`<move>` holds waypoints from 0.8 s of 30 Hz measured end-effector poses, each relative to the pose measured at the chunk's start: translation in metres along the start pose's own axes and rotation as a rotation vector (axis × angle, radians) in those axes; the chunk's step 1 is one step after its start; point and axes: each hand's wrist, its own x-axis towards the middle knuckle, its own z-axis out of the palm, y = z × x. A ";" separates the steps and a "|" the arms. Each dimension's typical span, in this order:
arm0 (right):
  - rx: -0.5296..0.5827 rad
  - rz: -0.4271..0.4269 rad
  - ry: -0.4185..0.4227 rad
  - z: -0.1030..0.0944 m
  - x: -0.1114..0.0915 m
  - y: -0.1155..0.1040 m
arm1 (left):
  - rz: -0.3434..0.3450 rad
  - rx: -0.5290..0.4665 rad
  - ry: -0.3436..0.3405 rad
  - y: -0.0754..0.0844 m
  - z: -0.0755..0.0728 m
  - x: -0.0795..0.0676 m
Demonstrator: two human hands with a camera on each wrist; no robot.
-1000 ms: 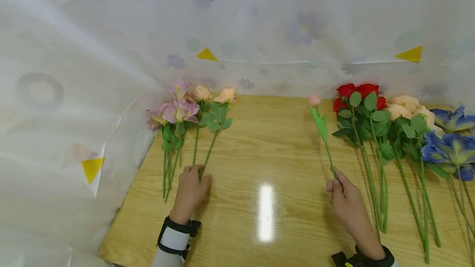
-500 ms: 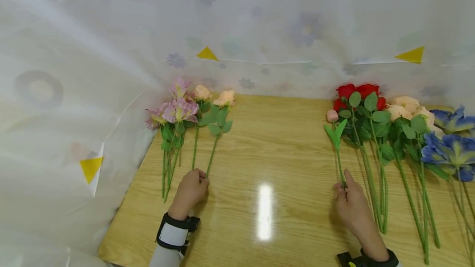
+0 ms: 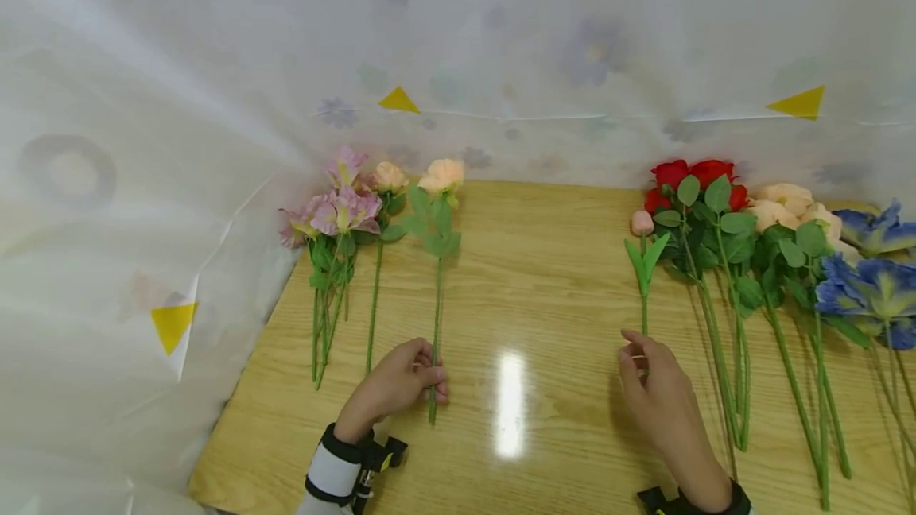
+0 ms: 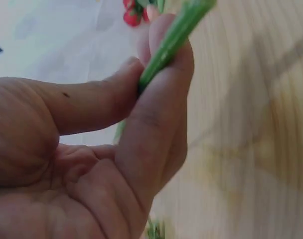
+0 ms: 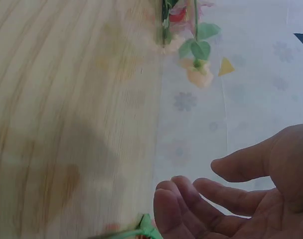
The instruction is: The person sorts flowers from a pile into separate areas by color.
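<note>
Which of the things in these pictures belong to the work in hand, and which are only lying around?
Probably in the work:
Peach rose, in the grip of the left hand
Pink tulip, next to the right hand

Apparently only lying there, held by neither hand:
Second peach rose
Purple flowers
Red roses
Peach bunch
Blue flowers
</note>
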 end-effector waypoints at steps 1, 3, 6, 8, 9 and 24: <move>0.018 0.001 -0.013 0.002 0.000 -0.003 | 0.023 -0.009 -0.027 0.002 0.006 0.001; 0.071 0.000 -0.041 0.006 0.000 -0.010 | 0.079 -0.045 -0.090 0.007 0.018 0.005; 0.213 0.000 -0.108 0.011 -0.001 -0.017 | 0.177 -0.106 -0.182 0.014 0.039 0.010; 0.324 -0.003 -0.146 0.013 0.000 -0.021 | 0.235 -0.130 -0.223 0.018 0.054 0.012; 0.382 -0.008 -0.169 0.013 0.000 -0.023 | 0.264 -0.126 -0.232 0.021 0.061 0.013; 0.635 -0.040 -0.165 0.009 -0.002 -0.041 | 0.339 -0.168 -0.365 0.038 0.136 0.022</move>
